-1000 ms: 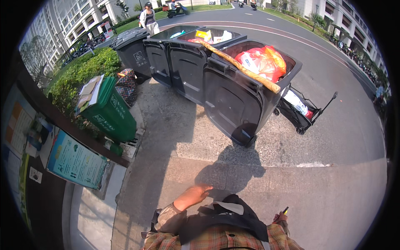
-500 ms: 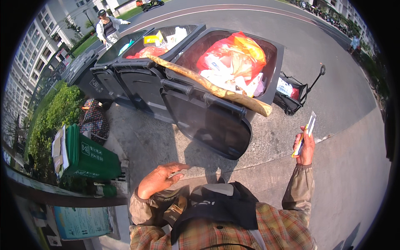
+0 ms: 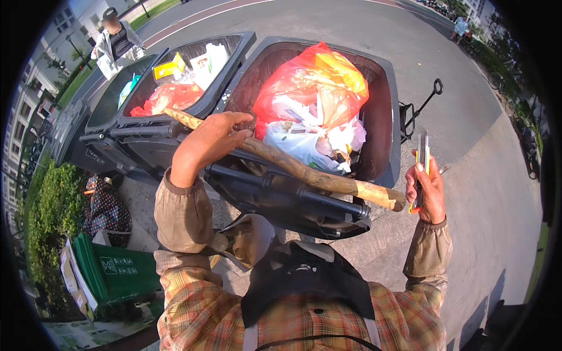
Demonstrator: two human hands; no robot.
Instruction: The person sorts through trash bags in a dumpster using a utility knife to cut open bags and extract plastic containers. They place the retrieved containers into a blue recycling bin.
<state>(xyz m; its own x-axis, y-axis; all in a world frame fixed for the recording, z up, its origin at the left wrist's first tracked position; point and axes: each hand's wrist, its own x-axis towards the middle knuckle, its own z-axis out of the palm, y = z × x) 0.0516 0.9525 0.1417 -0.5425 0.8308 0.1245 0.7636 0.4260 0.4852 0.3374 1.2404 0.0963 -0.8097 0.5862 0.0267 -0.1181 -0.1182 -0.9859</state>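
Observation:
My left hand rests on a long rough wooden stick that lies across the front rims of the dark wheeled bins. Its fingers curl over the stick near the middle. My right hand is raised at the right, closed around a thin pair of metal tongs that point upward. The nearest bin is heaped with a red-orange plastic bag and white bags.
A second bin at the left holds red and yellow rubbish. A person in a cap stands behind it. A green box and a hedge lie at the left, a hand trolley beside the bins at the right.
I have moved closer to the bins. My left hand rose from my chest onto the stick. My right hand stays raised with the tongs.

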